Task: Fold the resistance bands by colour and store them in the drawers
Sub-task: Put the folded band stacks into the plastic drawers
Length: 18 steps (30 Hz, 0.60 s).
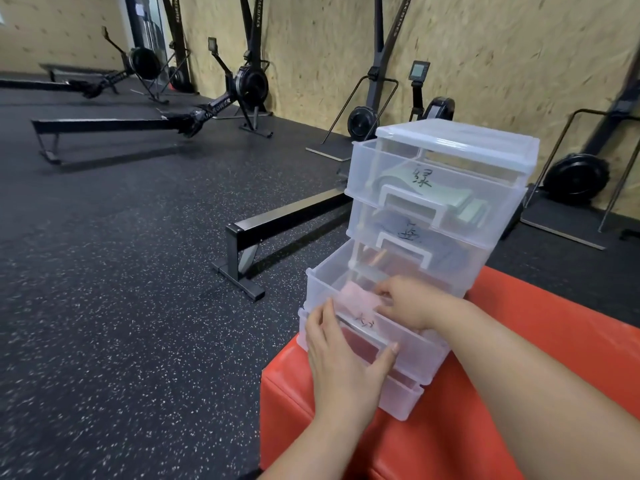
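Red padded box [526, 344] sits closest and serves as the bench, with both bare forearms reaching over it. Clear plastic drawer unit [457, 143] stands on its far left corner.

Left grip [341, 355]: wrapped around the front of the third drawer [412, 344], with the thumb on the front face and the fingers over the left end of the front edge. That drawer is pulled well out.

Right grip [405, 303]: inside the open drawer, fingers curled and holding the pink band [356, 299]. The band lies in the front left part of the drawer, behind the front wall, which has a handwritten mark.

Top drawer [367, 161] sticks out slightly and holds folded green bands [460, 202]. Second drawer [360, 220] holds dark blue-grey bands [394, 220]. Both fronts have a handwritten character.

Bottom drawer [398, 396]: can't tell what's in it.

Around it: black speckled rubber floor [138, 271], rowing machines [221, 109] along the chipboard wall [485, 46].
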### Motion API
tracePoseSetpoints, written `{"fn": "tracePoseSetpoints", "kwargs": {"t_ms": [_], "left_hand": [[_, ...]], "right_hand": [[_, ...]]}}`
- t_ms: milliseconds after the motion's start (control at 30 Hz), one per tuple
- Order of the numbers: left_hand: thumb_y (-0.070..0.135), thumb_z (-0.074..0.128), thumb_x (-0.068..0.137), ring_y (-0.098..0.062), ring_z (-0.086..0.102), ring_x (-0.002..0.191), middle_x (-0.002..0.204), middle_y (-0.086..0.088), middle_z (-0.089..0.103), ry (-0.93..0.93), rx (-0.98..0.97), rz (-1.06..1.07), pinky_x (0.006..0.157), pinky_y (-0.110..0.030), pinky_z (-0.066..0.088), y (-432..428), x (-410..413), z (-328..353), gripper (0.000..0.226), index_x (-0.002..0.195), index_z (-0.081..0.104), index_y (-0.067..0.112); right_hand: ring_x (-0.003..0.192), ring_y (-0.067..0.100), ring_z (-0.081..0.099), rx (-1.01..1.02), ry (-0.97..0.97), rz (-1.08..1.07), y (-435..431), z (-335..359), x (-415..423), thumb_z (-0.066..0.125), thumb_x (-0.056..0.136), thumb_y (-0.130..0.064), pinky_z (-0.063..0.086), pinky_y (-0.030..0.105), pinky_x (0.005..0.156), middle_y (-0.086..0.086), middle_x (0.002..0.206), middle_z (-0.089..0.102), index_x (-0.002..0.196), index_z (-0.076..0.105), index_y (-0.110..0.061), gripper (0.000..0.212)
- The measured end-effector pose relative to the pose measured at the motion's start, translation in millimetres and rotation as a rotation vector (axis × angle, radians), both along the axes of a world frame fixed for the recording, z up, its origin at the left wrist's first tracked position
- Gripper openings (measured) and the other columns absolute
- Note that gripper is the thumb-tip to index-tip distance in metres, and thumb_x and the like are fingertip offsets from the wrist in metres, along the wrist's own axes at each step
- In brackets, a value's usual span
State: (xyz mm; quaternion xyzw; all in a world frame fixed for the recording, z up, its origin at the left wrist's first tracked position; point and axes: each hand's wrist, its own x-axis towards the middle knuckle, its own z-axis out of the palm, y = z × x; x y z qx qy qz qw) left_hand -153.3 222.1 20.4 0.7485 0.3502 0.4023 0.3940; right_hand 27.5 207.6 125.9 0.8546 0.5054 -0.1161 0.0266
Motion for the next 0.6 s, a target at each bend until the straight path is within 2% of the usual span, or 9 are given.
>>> {"fn": "tracePoseSetpoints", "kwargs": {"t_ms": [133,233,400,600], "left_hand": [[0.072,0.08,0.071,-0.021,0.024,0.155,0.163,0.005,0.015,0.016,-0.005,-0.003,0.127,-0.04,0.027,1,1,1,0.123,0.165,0.015,0.028],[0.074,0.08,0.071,-0.021,0.025,0.154,0.162,0.005,0.017,0.022,-0.006,-0.003,0.126,-0.042,0.028,2,2,2,0.123,0.165,0.016,0.028],[0.079,0.078,0.07,-0.019,0.029,0.15,0.157,0.003,0.024,0.077,0.004,0.012,0.124,-0.038,0.028,9,9,9,0.125,0.165,0.021,0.022],[0.079,0.077,0.071,-0.031,0.038,0.146,0.158,-0.009,0.029,0.2,0.021,-0.016,0.12,-0.047,0.036,16,28,28,0.125,0.163,0.022,0.014]], "right_hand": [[0.118,0.022,0.065,0.001,-0.083,-0.044,-2,4,-2,0.064,0.093,-0.054,0.054,0.038,0.099,-0.005,0.134,0.068,0.146,0.057,-0.029,0.059],[0.123,0.021,0.063,0.044,-0.142,-0.03,-11,14,-4,0.066,0.093,-0.054,0.053,0.037,0.102,-0.006,0.134,0.068,0.144,0.059,-0.03,0.056],[0.107,0.013,0.068,0.315,-0.072,-0.03,-45,38,-15,0.068,0.095,-0.035,0.055,0.035,0.097,-0.011,0.116,0.072,0.133,0.068,-0.032,0.038],[0.095,0.003,0.066,0.689,-0.126,-0.056,-131,37,-23,0.071,0.089,-0.025,0.055,0.033,0.086,-0.022,0.103,0.07,0.121,0.071,-0.036,0.034]]}}
